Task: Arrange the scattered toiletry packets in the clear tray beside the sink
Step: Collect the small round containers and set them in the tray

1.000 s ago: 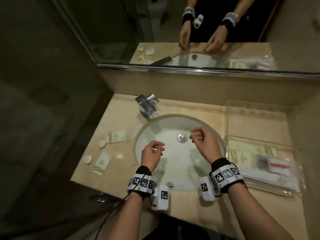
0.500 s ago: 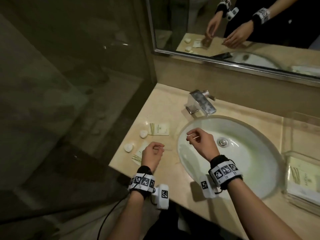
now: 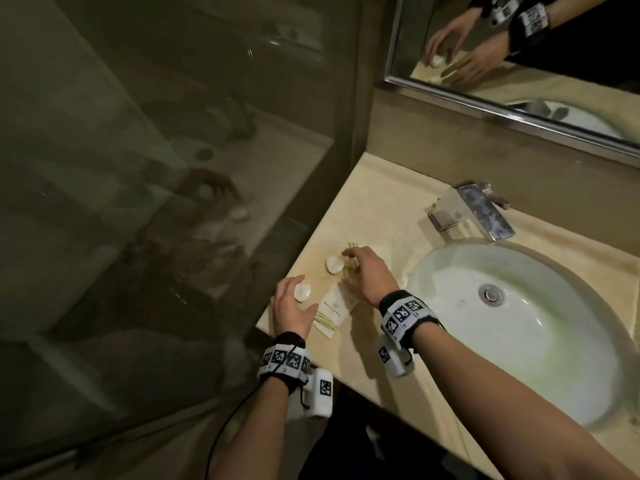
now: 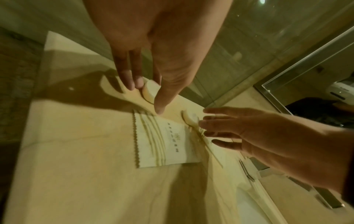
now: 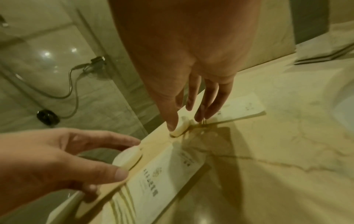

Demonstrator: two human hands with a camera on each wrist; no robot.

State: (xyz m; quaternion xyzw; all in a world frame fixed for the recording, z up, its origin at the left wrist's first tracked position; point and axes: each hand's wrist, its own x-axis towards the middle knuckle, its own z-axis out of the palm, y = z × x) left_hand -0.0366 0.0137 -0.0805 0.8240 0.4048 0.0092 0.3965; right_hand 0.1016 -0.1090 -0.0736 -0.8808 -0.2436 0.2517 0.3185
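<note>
Here, your left hand [image 3: 292,308] had fingers and thumb curled round a small white round packet [image 3: 302,292] at the tabletop [image 3: 377,209] edge, beside a flat striped cream packet [image 3: 333,314]. Farther on, your right hand [image 3: 369,275], grip wide, touched another white round packet [image 3: 334,264].

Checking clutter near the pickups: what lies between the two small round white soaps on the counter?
Only bare beige marble counter separates the nearer small round white soap from the farther one; the head view shows it. The flat cream packet lies beside that gap.

Head overhead; wrists close, same countertop [image 3: 377,216].
</note>
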